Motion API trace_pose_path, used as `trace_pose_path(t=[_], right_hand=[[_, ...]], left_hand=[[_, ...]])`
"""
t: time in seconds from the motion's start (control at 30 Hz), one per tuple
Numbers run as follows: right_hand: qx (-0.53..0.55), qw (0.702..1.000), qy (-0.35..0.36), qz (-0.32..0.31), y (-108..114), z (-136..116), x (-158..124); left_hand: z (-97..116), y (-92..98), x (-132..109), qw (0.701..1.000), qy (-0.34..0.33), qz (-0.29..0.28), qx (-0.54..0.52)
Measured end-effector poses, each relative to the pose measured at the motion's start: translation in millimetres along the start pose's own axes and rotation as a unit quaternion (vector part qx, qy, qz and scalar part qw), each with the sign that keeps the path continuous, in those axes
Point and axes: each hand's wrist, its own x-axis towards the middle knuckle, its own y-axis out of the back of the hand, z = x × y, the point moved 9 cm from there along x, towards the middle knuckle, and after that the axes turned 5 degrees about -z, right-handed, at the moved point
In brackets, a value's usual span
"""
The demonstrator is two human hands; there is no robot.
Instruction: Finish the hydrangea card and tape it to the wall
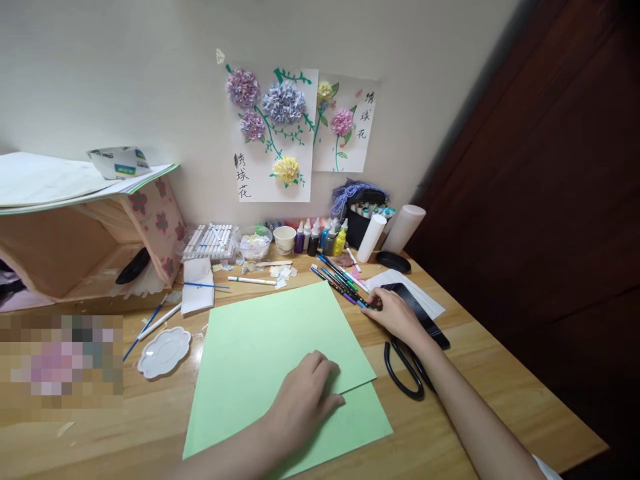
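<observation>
My left hand (307, 397) rests on two overlapping light green paper sheets (265, 333). Its fingers curl over the upper sheet while the thumb lies apart, near that sheet's front edge. The lower sheet (357, 427) sticks out beneath. At the back right corner of the paper, my right hand (393, 312) is closed around the near ends of several dark marker pens (345, 283), which lie in a loose bundle. Its fingertips are partly hidden. Black-handled scissors (403, 373) lie under my right forearm, beside a black flat object (423, 320).
Left of the paper are a white palette (165, 352), blue brushes (145, 327) and a folded white paper (197, 287). Paint bottles (314, 239), a paper cup (285, 241) and a marker case (210, 241) line the wall. A box (160, 233) stands left; flower pictures (275, 147) hang above.
</observation>
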Motion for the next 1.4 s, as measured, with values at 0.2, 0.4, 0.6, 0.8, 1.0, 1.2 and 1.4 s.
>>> trace_pose_path(t=[0.2, 0.4, 0.6, 0.8, 1.0, 1.2, 1.4], right_hand=[[0.014, 0.999, 0.003, -0.029, -4, 1, -6], [0.002, 1.0, 0.028, 0.001, -10, -5, -6], [-0.041, 0.996, 0.074, 0.038, -14, -14, -5], [-0.099, 0.992, 0.044, 0.068, -16, -22, -3], [-0.096, 0.992, 0.033, 0.078, -14, -37, 0], [-0.073, 0.994, 0.023, 0.082, -13, -36, 1], [-0.053, 0.995, 0.014, 0.089, -11, -33, 2]], left_hand=[[-1, -0.3, -1, 1.0, 0.005, -0.003, -0.003], [0, -0.2, -1, 1.0, 0.008, -0.004, 0.009], [1, -1.0, -3, 1.0, -0.005, -0.006, 0.021], [3, 2.8, -4, 1.0, -0.016, 0.0, 0.013], [5, 8.6, -7, 0.999, -0.024, 0.02, -0.015], [-16, 79.0, 80, 0.991, 0.024, 0.095, 0.092], [-66, 116.7, 182, 0.981, 0.098, 0.132, 0.102]])
